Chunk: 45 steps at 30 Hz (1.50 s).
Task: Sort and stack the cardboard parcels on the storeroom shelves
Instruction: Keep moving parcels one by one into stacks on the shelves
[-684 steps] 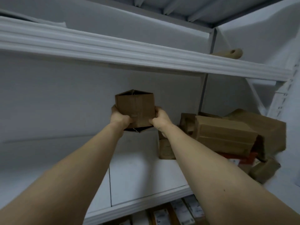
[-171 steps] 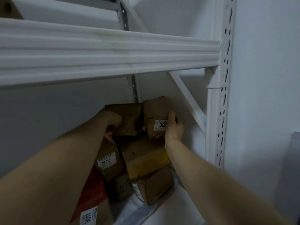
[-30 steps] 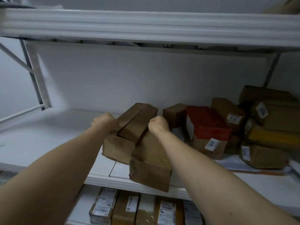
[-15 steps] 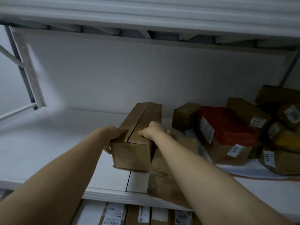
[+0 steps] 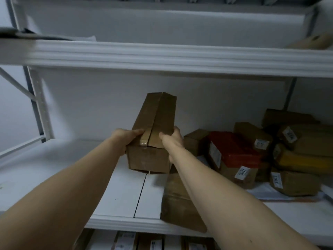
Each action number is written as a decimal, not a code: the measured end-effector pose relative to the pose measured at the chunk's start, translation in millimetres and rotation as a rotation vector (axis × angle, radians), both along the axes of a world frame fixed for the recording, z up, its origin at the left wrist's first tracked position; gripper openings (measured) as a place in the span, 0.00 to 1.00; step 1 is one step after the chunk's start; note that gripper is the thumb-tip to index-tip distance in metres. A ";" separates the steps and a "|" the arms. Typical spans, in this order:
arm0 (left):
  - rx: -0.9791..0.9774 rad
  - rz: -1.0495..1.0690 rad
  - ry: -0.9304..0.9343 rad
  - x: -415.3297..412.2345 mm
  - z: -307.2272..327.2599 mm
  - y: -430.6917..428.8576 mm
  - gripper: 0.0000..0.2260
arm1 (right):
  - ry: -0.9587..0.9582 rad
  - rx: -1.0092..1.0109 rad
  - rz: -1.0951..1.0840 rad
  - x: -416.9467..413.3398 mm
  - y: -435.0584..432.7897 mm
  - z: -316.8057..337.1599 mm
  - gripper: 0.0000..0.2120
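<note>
Long parcel (image 5: 155, 123) above shelf edge (image 5: 126, 223)

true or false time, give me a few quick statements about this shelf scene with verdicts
1. The left hand and right hand both grip the long cardboard box. True.
2. The long cardboard box lies flat on the shelf. False: it is held above it, far end tilted up.
3. A red box sits right of the held box. True.
4. The parcels are piled at the shelf's left end. False: the pile is at the right.

Left hand (image 5: 124, 137) and right hand (image 5: 173, 140) outstretched, both curled
</note>
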<state>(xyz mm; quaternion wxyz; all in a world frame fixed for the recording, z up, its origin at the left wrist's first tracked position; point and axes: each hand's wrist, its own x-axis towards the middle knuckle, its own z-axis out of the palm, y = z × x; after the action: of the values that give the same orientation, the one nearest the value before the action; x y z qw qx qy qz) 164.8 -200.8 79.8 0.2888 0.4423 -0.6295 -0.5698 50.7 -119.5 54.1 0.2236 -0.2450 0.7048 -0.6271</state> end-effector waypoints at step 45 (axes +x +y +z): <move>0.113 -0.459 0.111 -199.8 35.4 170.6 0.14 | 0.199 -0.195 -0.632 -190.9 195.1 39.3 0.19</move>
<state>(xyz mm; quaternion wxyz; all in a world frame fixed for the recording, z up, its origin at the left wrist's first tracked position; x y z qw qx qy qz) -35.0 -30.1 115.3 0.1608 0.2711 -0.6637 -0.6783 -140.2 75.7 93.4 -0.0763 -0.0947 0.7011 -0.7026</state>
